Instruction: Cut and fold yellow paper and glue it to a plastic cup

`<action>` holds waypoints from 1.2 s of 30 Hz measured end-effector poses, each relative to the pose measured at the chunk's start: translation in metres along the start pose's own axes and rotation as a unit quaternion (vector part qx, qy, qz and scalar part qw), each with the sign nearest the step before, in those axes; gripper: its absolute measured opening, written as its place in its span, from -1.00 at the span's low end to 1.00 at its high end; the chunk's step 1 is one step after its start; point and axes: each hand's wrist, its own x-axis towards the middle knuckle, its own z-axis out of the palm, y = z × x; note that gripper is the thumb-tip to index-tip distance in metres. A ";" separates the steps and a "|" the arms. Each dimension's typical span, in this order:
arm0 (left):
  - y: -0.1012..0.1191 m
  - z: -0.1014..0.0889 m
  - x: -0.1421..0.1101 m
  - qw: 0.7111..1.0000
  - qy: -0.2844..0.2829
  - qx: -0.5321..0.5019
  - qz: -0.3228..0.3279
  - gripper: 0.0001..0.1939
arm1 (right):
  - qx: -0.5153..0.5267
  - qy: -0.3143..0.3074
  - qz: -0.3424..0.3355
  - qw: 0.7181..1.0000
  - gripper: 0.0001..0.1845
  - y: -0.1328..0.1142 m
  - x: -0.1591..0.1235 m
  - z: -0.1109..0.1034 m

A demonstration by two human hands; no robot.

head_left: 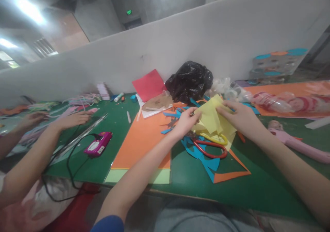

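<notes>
Both my hands hold a folded sheet of yellow paper [211, 120] above the green table mat [103, 165]. My left hand [185, 123] pinches its left edge, and my right hand [239, 116] grips its upper right side. Directly below lie scissors with a red handle [210, 149] and a yellow loop handle [214, 139], partly hidden by the paper. Scraps of blue paper [199, 156] and orange paper [232, 171] lie around them. A large orange sheet [141, 144] lies left of my left hand.
A co-worker's hands [73, 118] rest at the left near pink craft strips [79, 101], a magenta corded device [99, 144] and clear rods [81, 134]. A black plastic bag [189, 82], red paper [149, 85], a pink tool [294, 142] and a white partition [180, 46] surround the work area.
</notes>
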 end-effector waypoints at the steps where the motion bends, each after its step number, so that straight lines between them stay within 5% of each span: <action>1: 0.000 0.000 0.000 1.000 0.002 -0.004 0.000 -0.84 | -0.007 -0.013 0.003 1.000 -0.72 0.000 0.000 0.000; 10: 0.006 0.009 -0.003 0.999 -0.003 -0.045 -0.002 -0.82 | -0.017 0.003 -0.040 0.999 -0.81 -0.005 -0.001 0.002; 19: -0.005 0.012 -0.003 0.985 0.002 -0.165 -0.044 -0.82 | 0.072 -0.013 0.078 0.994 -0.70 -0.014 -0.005 0.000; 28: -0.002 0.011 -0.005 0.992 0.044 -0.113 0.043 -0.90 | -0.098 0.059 -0.174 0.978 -0.68 -0.002 -0.007 0.005; 36: -0.001 0.017 -0.011 0.992 0.026 -0.051 0.109 -0.85 | -0.144 0.028 -0.235 0.961 -0.69 -0.003 -0.010 0.006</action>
